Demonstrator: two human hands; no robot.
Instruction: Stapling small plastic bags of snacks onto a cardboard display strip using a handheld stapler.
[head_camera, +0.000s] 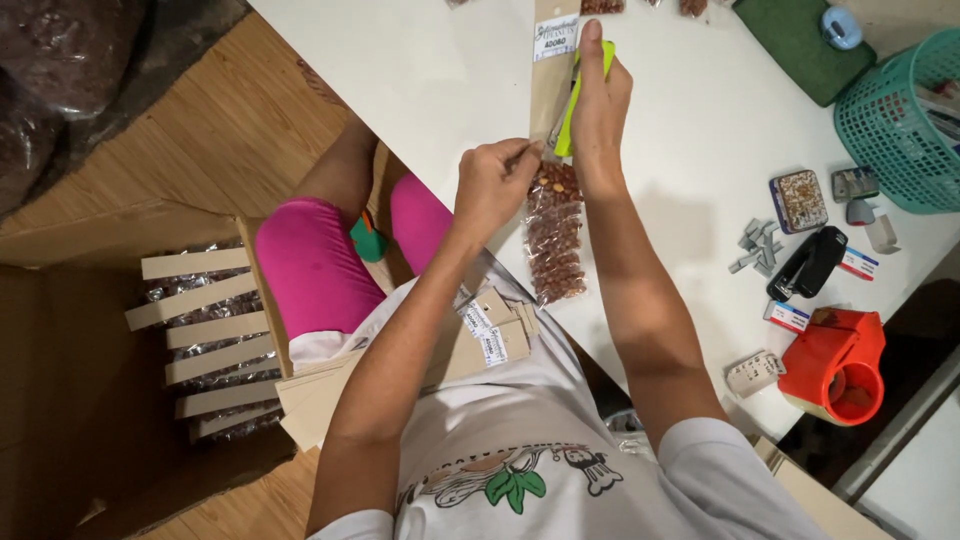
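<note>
A: What carries the items?
B: A white table (700, 130).

A: What lies on it right of the hands?
B: A teal basket (895, 120), a green mat (790, 45), a small tin (800, 200), loose staple strips (757, 245), a black stapler (810, 262) and a red tape dispenser (838, 365).

A: And below the hands?
B: A clear bag of peanuts (555, 240).

Home packing spot, white table (420, 70), staplers, tape dispenser (835, 365) (red), box of bagged nuts (205, 335)
</note>
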